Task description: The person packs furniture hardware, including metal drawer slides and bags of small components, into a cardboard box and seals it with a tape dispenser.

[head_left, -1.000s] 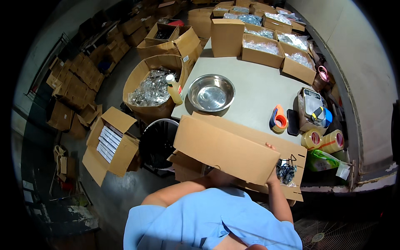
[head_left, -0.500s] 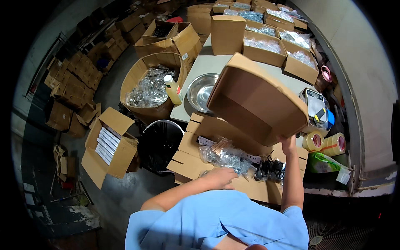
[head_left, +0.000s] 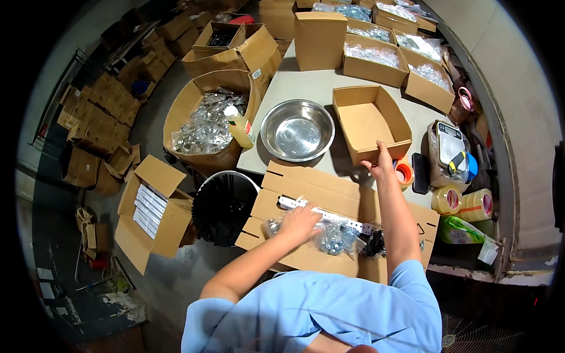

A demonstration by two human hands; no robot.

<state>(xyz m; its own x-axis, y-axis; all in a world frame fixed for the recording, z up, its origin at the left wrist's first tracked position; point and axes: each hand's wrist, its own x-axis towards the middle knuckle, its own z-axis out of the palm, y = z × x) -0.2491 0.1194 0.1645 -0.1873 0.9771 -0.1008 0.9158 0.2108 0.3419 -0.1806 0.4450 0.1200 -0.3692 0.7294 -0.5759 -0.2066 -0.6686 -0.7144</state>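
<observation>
My right hand point(head_left: 379, 162) grips the near wall of an open cardboard box point(head_left: 366, 115), which sits upright on the table with its bare bottom showing. My left hand point(head_left: 299, 225) rests, fingers spread, on transparent plastic bags of small metal parts point(head_left: 336, 237). Beneath the bags is an opened-out cardboard carton point(head_left: 318, 183). A white perforated strip point(head_left: 321, 213) lies across it, partly under the bags and my fingers. Black coiled cords point(head_left: 374, 244) lie at the strip's right end, partly hidden by my right forearm.
A steel bowl point(head_left: 298, 130) and a bottle of yellow liquid point(head_left: 239, 126) stand to the left. Right of the box are orange tape point(head_left: 403, 172), a phone point(head_left: 420, 173), a scale point(head_left: 451, 147) and tape rolls point(head_left: 462, 202). A black-lined bin point(head_left: 223, 209) stands left of the carton.
My right hand has lowered the tilted box away from me onto the table. My left hand has moved forward and up onto the plastic bags.
</observation>
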